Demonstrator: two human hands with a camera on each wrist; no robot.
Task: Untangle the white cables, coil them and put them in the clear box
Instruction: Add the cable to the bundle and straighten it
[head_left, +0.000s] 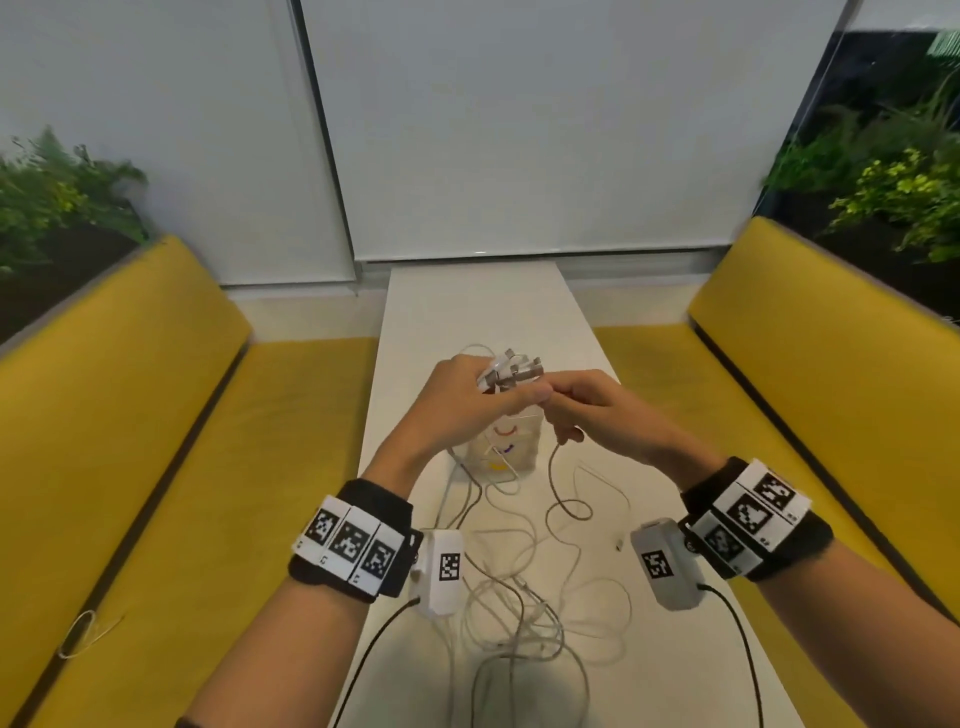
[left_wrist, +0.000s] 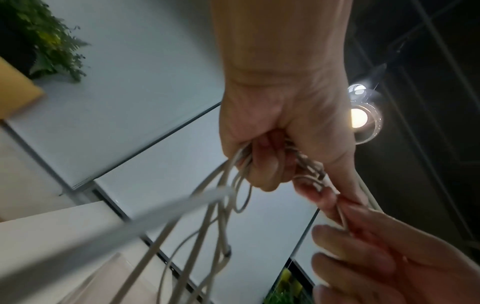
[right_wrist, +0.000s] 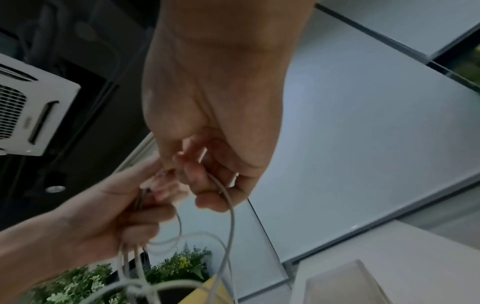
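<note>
My left hand (head_left: 467, 400) is raised over the white table (head_left: 483, 301) and grips a bunch of white cable ends, their metal plugs (head_left: 514, 370) sticking out above the fist. In the left wrist view the left hand (left_wrist: 275, 148) has its fingers curled round several strands (left_wrist: 223, 195). My right hand (head_left: 587, 410) meets it from the right and pinches one white cable (head_left: 553, 467) that hangs in a loop; the right wrist view shows the right hand (right_wrist: 207, 170) pinching that cable (right_wrist: 231, 218). The clear box (head_left: 506, 452) stands just below the hands. A tangle of white cables (head_left: 524, 597) lies nearer me.
Yellow benches (head_left: 130, 415) flank the narrow table on both sides. Planters with green plants (head_left: 57, 192) stand behind each bench back. White blinds (head_left: 519, 130) close off the far end. A small white plug (head_left: 621, 545) lies on the table at the right.
</note>
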